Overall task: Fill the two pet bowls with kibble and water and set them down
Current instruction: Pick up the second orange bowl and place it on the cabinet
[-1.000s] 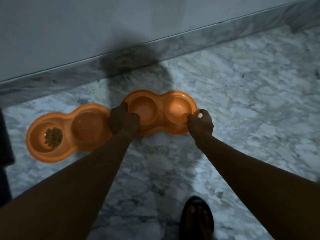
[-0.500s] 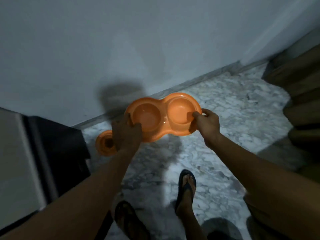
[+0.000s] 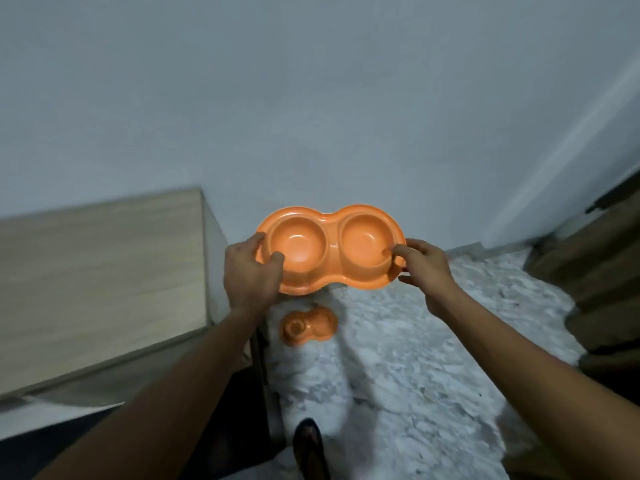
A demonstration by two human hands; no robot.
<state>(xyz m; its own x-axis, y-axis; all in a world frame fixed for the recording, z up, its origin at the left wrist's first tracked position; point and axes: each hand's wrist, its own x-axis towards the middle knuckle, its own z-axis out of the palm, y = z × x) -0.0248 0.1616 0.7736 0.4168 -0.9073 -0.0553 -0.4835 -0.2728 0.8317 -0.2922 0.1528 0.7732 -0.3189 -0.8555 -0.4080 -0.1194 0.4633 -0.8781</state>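
Holding the bowl (image 3: pixel 331 244) aloft: left hand (image 3: pixel 247 271) grips its 9 o'clock end, right hand (image 3: pixel 425 268) pinches its 3 o'clock end; second bowl (image 3: pixel 308 326) lies on the floor (image 3: pixel 415 358) at 6 o'clock, well below

held double bowl (image 3: pixel 331 250): plain orange plastic, no lettering or logo I can make out
second double bowl (image 3: pixel 308 327), down on the floor (image 3: pixel 433 358): too small and blurry to read anything on it
wooden top (image 3: pixel 97 271) on the left: just wood grain, no label
wall (image 3: pixel 311 98) at the far side: no sign, no writing
overall: nothing readable anywhere
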